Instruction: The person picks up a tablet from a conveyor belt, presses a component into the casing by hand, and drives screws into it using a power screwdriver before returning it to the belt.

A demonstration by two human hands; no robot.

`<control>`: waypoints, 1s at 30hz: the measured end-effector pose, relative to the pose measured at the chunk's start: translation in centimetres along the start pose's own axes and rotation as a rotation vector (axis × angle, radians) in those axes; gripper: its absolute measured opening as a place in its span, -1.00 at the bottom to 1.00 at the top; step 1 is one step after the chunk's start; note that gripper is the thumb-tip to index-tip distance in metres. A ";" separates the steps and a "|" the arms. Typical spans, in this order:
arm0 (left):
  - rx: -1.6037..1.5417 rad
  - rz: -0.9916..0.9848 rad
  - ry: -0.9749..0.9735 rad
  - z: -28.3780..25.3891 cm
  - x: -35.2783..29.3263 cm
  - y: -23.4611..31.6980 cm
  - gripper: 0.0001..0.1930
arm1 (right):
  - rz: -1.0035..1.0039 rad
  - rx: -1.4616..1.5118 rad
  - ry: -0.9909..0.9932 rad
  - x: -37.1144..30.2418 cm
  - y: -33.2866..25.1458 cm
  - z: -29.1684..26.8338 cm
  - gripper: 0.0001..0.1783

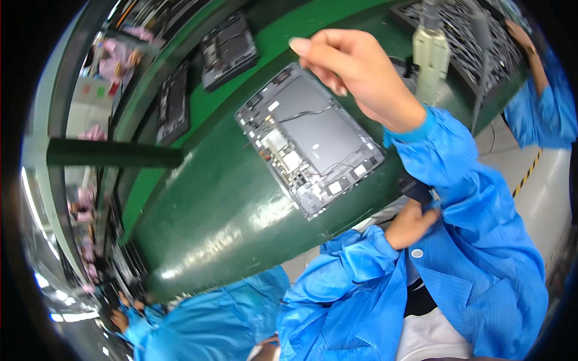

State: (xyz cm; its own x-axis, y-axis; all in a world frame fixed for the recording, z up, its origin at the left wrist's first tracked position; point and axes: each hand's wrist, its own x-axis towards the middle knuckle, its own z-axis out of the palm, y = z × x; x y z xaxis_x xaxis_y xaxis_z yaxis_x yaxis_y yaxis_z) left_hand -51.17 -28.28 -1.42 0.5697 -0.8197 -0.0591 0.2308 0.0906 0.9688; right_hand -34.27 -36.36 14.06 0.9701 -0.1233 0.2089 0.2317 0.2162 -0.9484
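An opened tablet housing [307, 132] lies tilted on the green work surface, its circuit board [289, 159], thin wires and grey inner panel exposed. Above its far edge hovers my right hand [355, 69], with thumb and forefinger pinched together and the other fingers curled. Anything between those fingertips is too small to make out. Close to my body, past the table's near edge, my left hand [411, 225] is closed and somewhat blurred. A small black object [415, 189] sticks up from it; its kind is unclear.
Two more opened housings [229, 51] [173, 105] rest on the bright green strip beyond. A pale green tool [430, 57] stands upright near a tray of dark, thin parts [475, 51]. Blue-sleeved co-workers [211, 316] [545, 99] are on both sides. A dark green bar [114, 153] juts in from the left.
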 end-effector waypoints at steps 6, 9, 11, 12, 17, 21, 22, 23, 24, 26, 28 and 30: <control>0.518 0.091 -0.165 -3.3 -4.3 5.7 -0.50 | 0.005 -0.736 -0.759 -5.0 0.3 -0.9 -0.85; 0.273 -0.042 0.016 -6.5 -6.9 10.7 -0.70 | -0.133 -0.850 -0.698 -7.7 2.1 -2.0 -0.86; 0.509 0.119 0.337 -8.3 -8.1 11.3 -0.83 | -0.144 -0.935 -0.648 -8.7 3.6 -1.7 -0.84; 0.687 0.213 0.469 -9.3 -8.3 11.3 -0.86 | -0.166 -1.016 -0.583 -9.1 4.2 -1.6 -0.82; 0.895 0.157 0.719 -12.2 -8.9 10.8 -0.75 | -0.188 -0.948 -0.617 -9.3 5.2 -1.4 -0.83; 0.972 0.116 0.736 -12.7 -8.7 10.6 -0.68 | -0.161 -0.887 -0.695 -8.8 5.7 -0.7 -0.85; 0.987 0.136 0.717 -12.6 -8.4 10.6 -0.65 | -0.165 -0.861 -0.712 -8.8 5.8 -0.5 -0.84; 1.003 0.157 0.699 -12.5 -8.3 10.5 -0.62 | -0.163 -0.860 -0.706 -8.7 5.9 -0.4 -0.84; 1.003 0.153 0.691 -12.6 -8.2 10.4 -0.62 | -0.158 -0.842 -0.711 -8.5 6.0 -0.2 -0.85; 1.028 0.191 0.684 -12.7 -7.9 10.2 -0.55 | -0.152 -0.819 -0.706 -8.5 6.2 -0.2 -0.85; 1.046 0.189 0.674 -12.4 -7.8 10.6 -0.55 | -0.181 -0.838 -0.710 -8.6 6.4 0.0 -0.86; 1.067 0.195 0.660 -12.2 -7.5 10.7 -0.56 | -0.194 -0.854 -0.730 -8.4 6.1 -0.2 -0.86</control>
State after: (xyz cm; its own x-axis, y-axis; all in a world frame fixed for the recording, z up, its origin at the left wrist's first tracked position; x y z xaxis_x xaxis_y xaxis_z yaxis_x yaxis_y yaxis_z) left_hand -43.32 -14.22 6.48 0.8768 -0.3799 0.2949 -0.4733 -0.5733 0.6688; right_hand -40.99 -34.25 6.51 0.7983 0.5702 0.1936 0.5285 -0.5092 -0.6793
